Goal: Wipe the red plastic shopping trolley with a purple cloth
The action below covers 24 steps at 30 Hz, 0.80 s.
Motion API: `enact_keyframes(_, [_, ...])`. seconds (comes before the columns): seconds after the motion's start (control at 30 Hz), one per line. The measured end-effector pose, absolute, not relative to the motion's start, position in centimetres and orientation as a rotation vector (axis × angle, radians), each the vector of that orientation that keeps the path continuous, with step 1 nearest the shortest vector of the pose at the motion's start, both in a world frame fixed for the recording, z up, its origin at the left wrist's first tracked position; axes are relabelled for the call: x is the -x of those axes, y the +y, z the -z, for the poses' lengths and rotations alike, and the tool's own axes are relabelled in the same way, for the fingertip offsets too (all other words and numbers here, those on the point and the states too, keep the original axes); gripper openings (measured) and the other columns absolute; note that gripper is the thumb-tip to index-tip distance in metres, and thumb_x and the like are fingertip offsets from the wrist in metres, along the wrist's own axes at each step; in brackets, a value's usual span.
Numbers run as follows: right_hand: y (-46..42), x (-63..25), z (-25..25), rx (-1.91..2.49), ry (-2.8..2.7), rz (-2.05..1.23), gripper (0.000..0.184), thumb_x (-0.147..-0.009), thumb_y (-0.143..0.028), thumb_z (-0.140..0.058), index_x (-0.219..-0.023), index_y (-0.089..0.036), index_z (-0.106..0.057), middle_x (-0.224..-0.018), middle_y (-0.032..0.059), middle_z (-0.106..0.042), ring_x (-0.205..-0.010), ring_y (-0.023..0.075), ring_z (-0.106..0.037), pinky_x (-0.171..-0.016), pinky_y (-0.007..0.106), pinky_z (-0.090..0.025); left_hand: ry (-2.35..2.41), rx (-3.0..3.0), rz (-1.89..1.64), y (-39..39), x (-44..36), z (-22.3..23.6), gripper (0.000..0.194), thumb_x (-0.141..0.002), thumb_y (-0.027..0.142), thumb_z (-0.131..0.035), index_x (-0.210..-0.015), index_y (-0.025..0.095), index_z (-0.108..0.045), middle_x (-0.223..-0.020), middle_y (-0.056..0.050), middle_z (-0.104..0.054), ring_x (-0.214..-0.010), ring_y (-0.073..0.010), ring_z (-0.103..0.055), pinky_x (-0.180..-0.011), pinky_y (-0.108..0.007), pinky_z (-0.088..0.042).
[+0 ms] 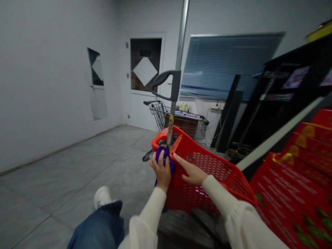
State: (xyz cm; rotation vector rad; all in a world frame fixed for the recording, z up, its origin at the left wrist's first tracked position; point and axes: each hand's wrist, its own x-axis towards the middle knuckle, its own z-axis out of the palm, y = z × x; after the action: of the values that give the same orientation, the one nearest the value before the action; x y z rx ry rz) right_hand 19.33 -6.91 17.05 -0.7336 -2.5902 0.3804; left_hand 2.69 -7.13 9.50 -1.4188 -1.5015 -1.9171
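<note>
A red plastic shopping basket (pixel 210 166) on the floor stands in front of me, with a tall pull handle (pixel 166 83) rising from its near corner. My left hand (pixel 162 171) is wrapped round a purple object (pixel 166 155) at the foot of that handle. My right hand (pixel 190 171) lies with fingers stretched out on the basket's near wall, just right of the purple object. Both arms wear cream sleeves. What the basket holds is hidden, apart from a glimpse through the mesh.
A metal shopping trolley (pixel 178 119) stands behind the basket near a white door (pixel 144 79). Red printed cartons (pixel 298 183) fill a dark shelf unit (pixel 285 97) on the right. My jeans leg and white shoe (pixel 101 197) are at lower left on grey floor.
</note>
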Motion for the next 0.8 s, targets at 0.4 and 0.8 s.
enact_keyframes(0.4, [-6.2, -17.5, -16.2, 0.748, -2.586, -0.153, 0.103, -0.068, -0.008, -0.05, -0.161, -0.017, -0.006, -0.166, 0.0105, -0.011, -0.153, 0.0236, -0.017, -0.124, 0.046, -0.025, -1.424, 1.474, 1.909, -6.1, -2.4, -7.6, 0.034, -0.094, 0.028, -0.057, -0.127, 0.021, -0.063, -0.143, -0.015, -0.04, -0.129, -0.0276, -0.044, -0.104, -0.045, -0.042])
enact_keyframes(0.8, [-6.9, -19.3, -14.8, 0.859, -2.469, -0.233, 0.098, -0.07, -0.007, -0.047, -0.16, -0.019, -0.012, -0.166, 0.0099, -0.017, -0.153, 0.0218, -0.018, -0.124, 0.049, -0.024, -1.227, 1.651, 1.664, -4.6, -1.5, -7.1, 0.034, -0.094, 0.019, -0.055, -0.124, 0.027, -0.069, -0.135, -0.012, -0.058, -0.125, -0.0265, -0.047, -0.105, -0.044, -0.042])
